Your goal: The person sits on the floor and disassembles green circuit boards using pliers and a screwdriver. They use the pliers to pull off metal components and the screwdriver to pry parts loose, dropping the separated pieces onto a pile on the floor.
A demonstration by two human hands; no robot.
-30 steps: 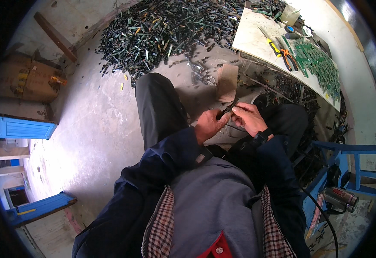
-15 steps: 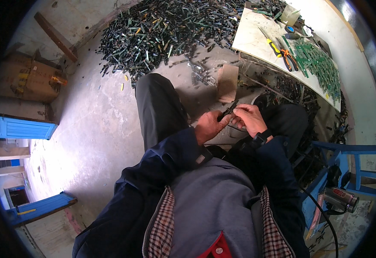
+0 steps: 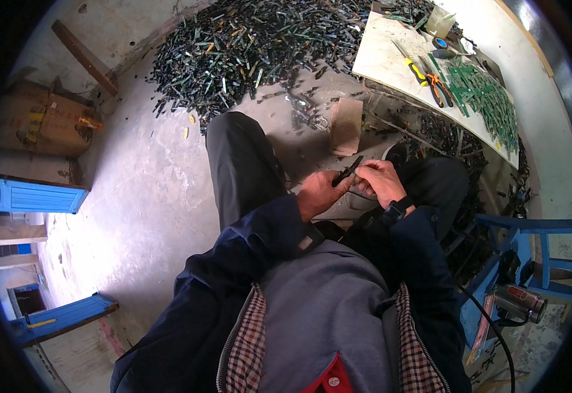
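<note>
Between my knees, my left hand (image 3: pixel 319 194) grips a small dark narrow strip (image 3: pixel 349 169), whose far end sticks up past the fingers. My right hand (image 3: pixel 380 181) is closed close against it, thumb and fingertips pinched at the strip's side. Whether those fingertips hold the strip itself or a small piece of it is too small to tell. Beyond my hands, a brown cardboard piece (image 3: pixel 346 126) lies on the floor. A large heap of similar black and green strips (image 3: pixel 233 56) spreads farther off.
At the right, a pale board (image 3: pixel 381 56) bears orange-handled pliers (image 3: pixel 439 90), a yellow-handled tool (image 3: pixel 417 73), a blue tape roll (image 3: pixel 440 43) and green circuit-board strips (image 3: pixel 489 101). A heat gun (image 3: pixel 520 303) rests by a blue stool (image 3: pixel 528 226). A cardboard box (image 3: pixel 40 121) stands left.
The dark strip has turned slightly between my fingers, and its far end now stands out more clearly. Both hands stay in nearly the same place.
</note>
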